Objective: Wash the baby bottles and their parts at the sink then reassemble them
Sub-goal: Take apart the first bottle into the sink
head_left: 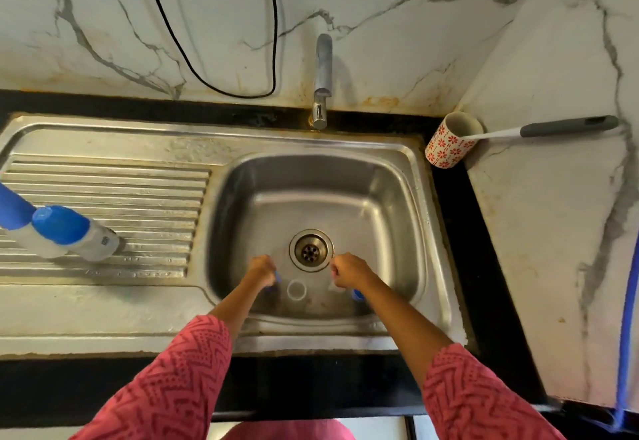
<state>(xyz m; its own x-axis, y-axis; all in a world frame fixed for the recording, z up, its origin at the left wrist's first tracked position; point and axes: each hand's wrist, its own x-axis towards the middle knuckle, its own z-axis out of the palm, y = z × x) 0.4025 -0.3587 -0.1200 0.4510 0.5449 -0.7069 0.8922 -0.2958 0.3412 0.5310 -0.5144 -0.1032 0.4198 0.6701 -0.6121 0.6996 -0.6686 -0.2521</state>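
Both my hands reach down into the steel sink basin [387, 197], near its front wall. My left hand [260, 271] is curled round a small blue part [276, 280], mostly hidden under the fingers. My right hand [349, 272] is curled too, with a clear piece [333, 286] below its fingers; whether it holds that piece is unclear. A blue part [358, 295] peeks out under my right wrist. Between my hands a clear bottle [296, 290] stands with its round mouth facing up. Two capped baby bottles [69, 232] with blue caps lie on the draining board [103, 180] at the left.
The tap [323, 76] stands behind the basin, with no water visible. The drain [310, 251] lies just beyond my hands. A patterned cup [449, 140] with a grey-handled brush [553, 127] sits at the back right corner. A black cable [214, 83] hangs on the marble wall.
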